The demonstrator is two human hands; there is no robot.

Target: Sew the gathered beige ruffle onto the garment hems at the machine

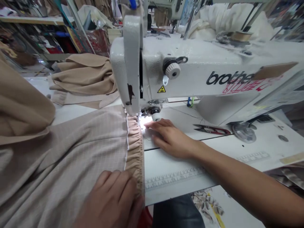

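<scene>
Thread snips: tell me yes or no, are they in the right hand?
No, the thread snips lie on the sewing-machine table, apart from the right hand, which holds nothing.

Right hand (169, 137) flat on the sewing table (171, 161), just in front of and beside the presser foot (152, 111) of the sewing machine (190, 63). Left hand (110, 201) on the gathered fabric panel (64, 158), left of the right hand and nearer the table's front edge. Thread snips (211, 129) right of the right hand; inset ruler (174, 180) before it. Folded cloth (83, 79) beyond the left hand, left of the machine.
</scene>
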